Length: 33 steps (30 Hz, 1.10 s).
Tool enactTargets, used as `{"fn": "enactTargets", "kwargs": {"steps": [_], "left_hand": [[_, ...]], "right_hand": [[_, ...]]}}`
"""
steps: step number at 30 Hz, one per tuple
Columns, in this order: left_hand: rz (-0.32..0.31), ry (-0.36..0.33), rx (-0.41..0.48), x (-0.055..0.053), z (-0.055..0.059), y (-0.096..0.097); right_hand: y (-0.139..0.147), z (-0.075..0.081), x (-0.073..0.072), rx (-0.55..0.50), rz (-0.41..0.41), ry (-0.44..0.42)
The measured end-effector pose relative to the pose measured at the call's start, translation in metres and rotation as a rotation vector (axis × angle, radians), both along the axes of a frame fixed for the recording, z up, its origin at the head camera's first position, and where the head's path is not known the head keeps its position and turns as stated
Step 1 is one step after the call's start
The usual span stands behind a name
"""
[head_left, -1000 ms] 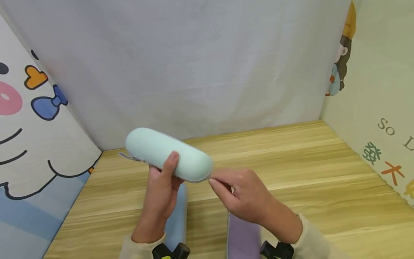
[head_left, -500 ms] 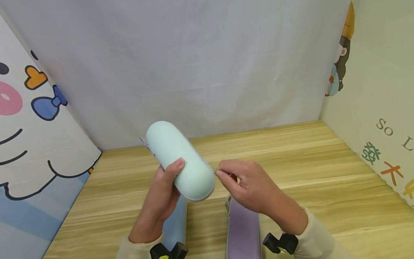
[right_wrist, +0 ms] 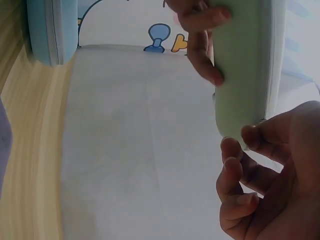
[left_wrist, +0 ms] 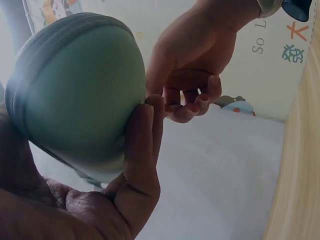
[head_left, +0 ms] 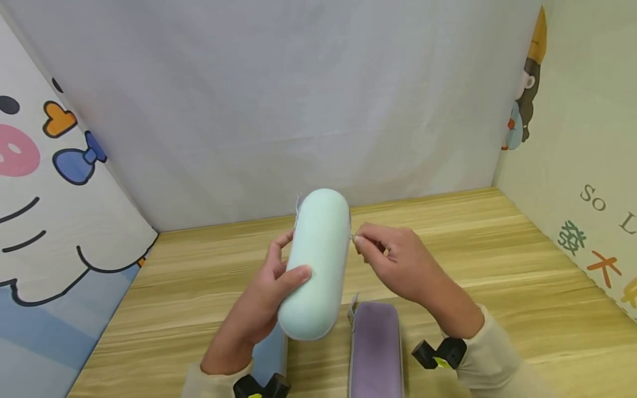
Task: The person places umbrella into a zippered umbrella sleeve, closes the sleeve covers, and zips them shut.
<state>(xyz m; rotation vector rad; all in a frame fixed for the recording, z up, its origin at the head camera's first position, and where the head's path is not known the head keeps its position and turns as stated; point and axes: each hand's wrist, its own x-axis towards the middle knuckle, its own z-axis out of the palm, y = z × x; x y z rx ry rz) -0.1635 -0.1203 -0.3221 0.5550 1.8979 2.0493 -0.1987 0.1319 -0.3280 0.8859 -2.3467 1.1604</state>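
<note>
A mint-green, capsule-shaped pencil case (head_left: 320, 260) with a zip along its edge is held up over the table. My left hand (head_left: 271, 287) grips it from the left side, thumb across its top face and fingers underneath. At its right edge, my right hand (head_left: 398, 260) pinches the small zipper pull (head_left: 352, 237) between thumb and forefinger. The left wrist view shows the rounded end of the mint case (left_wrist: 82, 95), with the zip tape running round it. In the right wrist view, the pinching fingertips (right_wrist: 250, 136) are at the case's lower end.
A purple case (head_left: 376, 348) with a loop strap lies on the wooden table (head_left: 473, 237) in front. Left of it lies a light-blue case (head_left: 269, 356), partly hidden by my left hand. A pale cloth (head_left: 318, 110) backs the table; printed panels stand on both sides.
The mint pencil case has turned from lying slanted to nearly upright in the head view. My right hand has moved up and right with the zipper pull, along the case's edge.
</note>
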Motion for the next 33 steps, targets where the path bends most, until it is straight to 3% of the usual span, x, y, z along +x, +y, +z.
{"fn": "enactTargets", "kwargs": {"steps": [10, 23, 27, 33], "left_hand": [[-0.104, 0.034, -0.055, -0.001, -0.001, -0.005], [-0.258, 0.066, -0.122, -0.003, 0.002, -0.019], [-0.295, 0.063, -0.178, -0.002, 0.001, -0.022], [-0.374, 0.075, -0.260, 0.001, -0.002, -0.019]], "right_hand": [[0.029, 0.010, -0.016, 0.053, -0.086, -0.062], [0.051, 0.030, -0.027, 0.244, 0.027, -0.120], [0.053, 0.033, -0.031, 0.299, 0.111, -0.134], [0.050, 0.034, -0.042, 0.332, 0.378, -0.206]]}}
